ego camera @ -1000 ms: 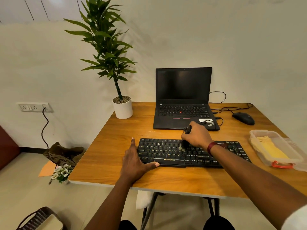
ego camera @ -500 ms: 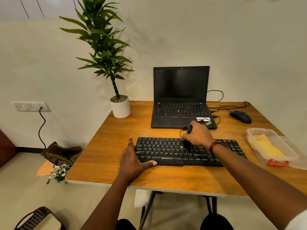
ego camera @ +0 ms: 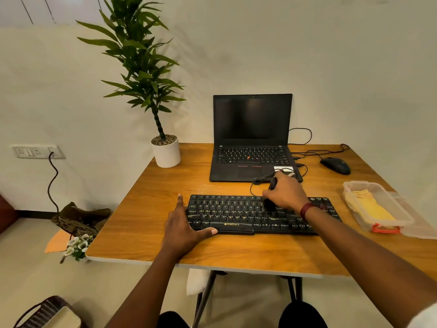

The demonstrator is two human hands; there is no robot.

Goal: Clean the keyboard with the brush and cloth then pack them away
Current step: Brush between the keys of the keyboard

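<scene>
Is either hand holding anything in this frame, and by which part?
The right hand grips the brush by its black handle, bristles down on the keyboard. The left hand holds nothing; it rests flat against the keyboard's left end.

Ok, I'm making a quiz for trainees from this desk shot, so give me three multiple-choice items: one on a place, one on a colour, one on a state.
1. Where is the yellow cloth?
A. on the laptop
B. inside the clear container
C. on the floor

2. What colour is the plant pot?
A. white
B. black
C. red

3. What is the right hand doing?
A. resting on the mouse
B. hanging idle
C. gripping the brush over the keyboard

Answers: B, the cloth lies within the container's walls; A, the pot is plain white; C, its fingers curl round the brush handle, down at the keys.
</scene>
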